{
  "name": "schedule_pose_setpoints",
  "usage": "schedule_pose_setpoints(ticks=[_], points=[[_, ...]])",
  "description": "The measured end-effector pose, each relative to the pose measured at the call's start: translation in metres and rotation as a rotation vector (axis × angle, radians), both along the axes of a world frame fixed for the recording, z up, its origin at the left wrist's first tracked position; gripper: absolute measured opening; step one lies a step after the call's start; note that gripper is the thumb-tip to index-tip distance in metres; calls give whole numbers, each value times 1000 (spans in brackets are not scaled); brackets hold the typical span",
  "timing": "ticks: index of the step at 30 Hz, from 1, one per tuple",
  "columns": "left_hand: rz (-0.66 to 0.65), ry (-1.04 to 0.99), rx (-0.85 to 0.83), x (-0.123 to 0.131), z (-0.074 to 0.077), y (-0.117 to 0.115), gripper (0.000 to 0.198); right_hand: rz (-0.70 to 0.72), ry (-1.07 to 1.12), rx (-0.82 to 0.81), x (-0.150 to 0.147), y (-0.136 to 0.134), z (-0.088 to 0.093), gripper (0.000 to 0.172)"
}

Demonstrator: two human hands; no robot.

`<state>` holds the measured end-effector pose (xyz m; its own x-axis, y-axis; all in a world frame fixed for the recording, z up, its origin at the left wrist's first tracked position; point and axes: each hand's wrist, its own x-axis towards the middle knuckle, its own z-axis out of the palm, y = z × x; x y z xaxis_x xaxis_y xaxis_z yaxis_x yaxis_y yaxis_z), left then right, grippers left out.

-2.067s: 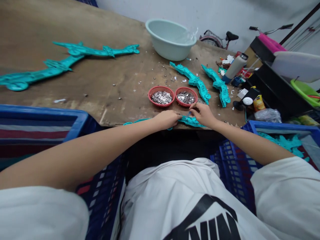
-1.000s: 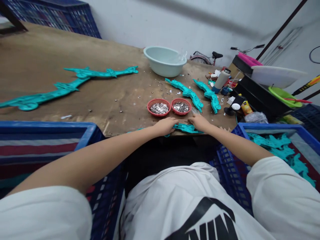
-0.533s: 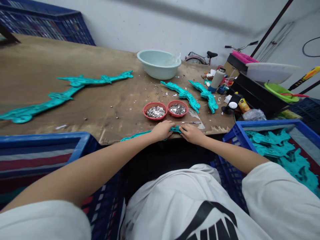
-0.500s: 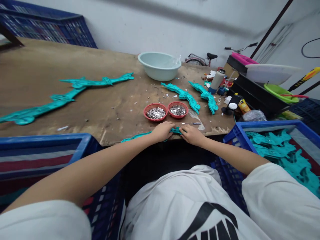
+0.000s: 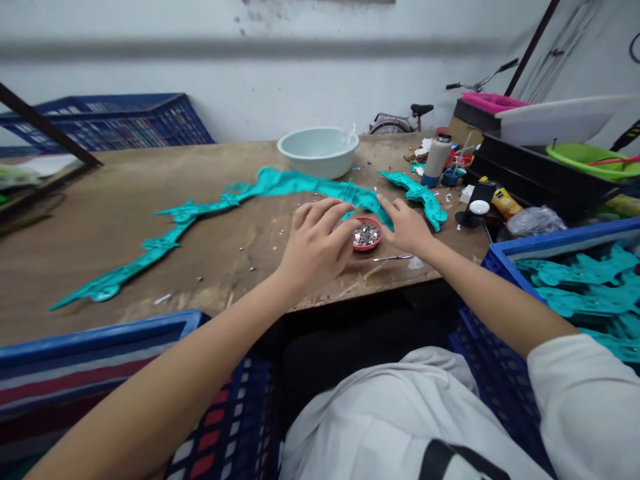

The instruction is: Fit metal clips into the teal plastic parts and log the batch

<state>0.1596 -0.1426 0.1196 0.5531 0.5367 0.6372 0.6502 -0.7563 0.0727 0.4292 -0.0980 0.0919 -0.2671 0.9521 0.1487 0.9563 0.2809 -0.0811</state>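
Through the head camera I list the following. Left hand [image 5: 315, 243]: fingers bent and parted, thumb set apart, above the near side of the table [image 5: 250, 293]; whether it grips anything I cannot tell. Right hand [image 5: 409, 230]: thumb and forefinger spread wide at the right end of a turquoise plastic strip [image 5: 300, 183]; contact uncertain. The strip itself: blurred, stretching beyond both hands, from in front of the pale green basin [image 5: 316, 162] toward the right fingers. Turquoise plastic pieces [image 5: 160, 245], laid in a line on the table to the left. One further turquoise piece [image 5: 424, 195], beyond the right hand, near a bottle [image 5: 437, 160]. One red basket [image 5: 379, 241], between the hands, holding small metal pieces [image 5: 366, 234]. One slim tool [image 5: 400, 257], lying just nearer me than the basket. Blue crate [image 5: 565, 239], at right, with more turquoise parts [image 5: 580, 303]. Second blue crate [image 5: 100, 337], at left, striped inside.
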Motion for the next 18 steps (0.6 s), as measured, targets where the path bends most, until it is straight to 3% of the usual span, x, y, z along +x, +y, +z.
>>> schedule_pose_setpoints(ticks=[2, 4, 7, 9, 12, 18], points=[[-27, 27, -34, -6, 10, 2, 27, -177, 14, -35, 6, 34, 1, 81], [-37, 160, -170, -9, 12, 4, 30, -296, -6, -132, 10, 67, -9, 81], [32, 418, -444, -20, 6, 12, 31, -403, -54, -299, 8, 104, -34, 78], [109, 526, -549, -40, -1, 24, 31, -442, -84, -370, 5, 122, -50, 80], [273, 607, -593, -99, -17, 57, 36, -449, -125, -418, 1, 145, -64, 85], [847, 687, -816, -264, -65, 153, 41, -348, -171, -449, -1, 182, -61, 83]])
